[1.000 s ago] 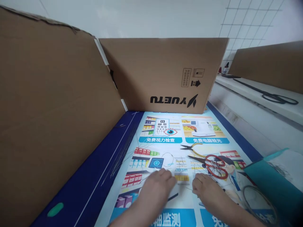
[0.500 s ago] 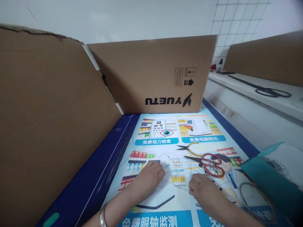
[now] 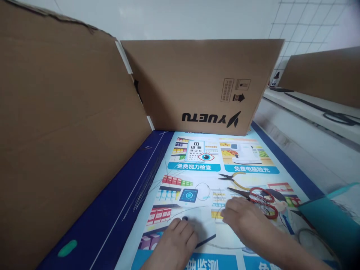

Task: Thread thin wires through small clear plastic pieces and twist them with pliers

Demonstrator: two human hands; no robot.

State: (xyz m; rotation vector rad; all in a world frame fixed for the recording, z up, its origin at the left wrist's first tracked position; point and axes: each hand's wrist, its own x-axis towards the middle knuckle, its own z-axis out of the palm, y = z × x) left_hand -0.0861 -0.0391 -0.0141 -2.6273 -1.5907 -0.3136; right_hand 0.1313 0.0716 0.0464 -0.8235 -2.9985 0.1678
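My left hand (image 3: 180, 242) is low in the head view, its fingers curled over the printed sheet and closed on a thin wire (image 3: 225, 247). The wire is faint, and the exact pinch point is hidden under the fingers. My right hand (image 3: 239, 217) is closed too, with fingertips pressed together on thin wire near the middle of the sheet. Beyond it lie red-handled scissors (image 3: 266, 204), with fine wire bits over the handles. Pliers with yellow handles (image 3: 234, 179) rest just behind the scissors. A loose loop of wire (image 3: 203, 191) lies ahead of the left hand.
Cardboard panels stand on the left (image 3: 70, 112) and at the back (image 3: 197, 78). To the right are a teal holder (image 3: 329, 221), a wire coil (image 3: 315, 240) and a white ledge with black scissors (image 3: 340, 118). Dark strands (image 3: 146, 183) lie on the blue border.
My left hand has moved down toward me, uncovering a printed blue picture. My right hand has moved slightly up, nearer the scissors. The camera view has shifted a little to the left.
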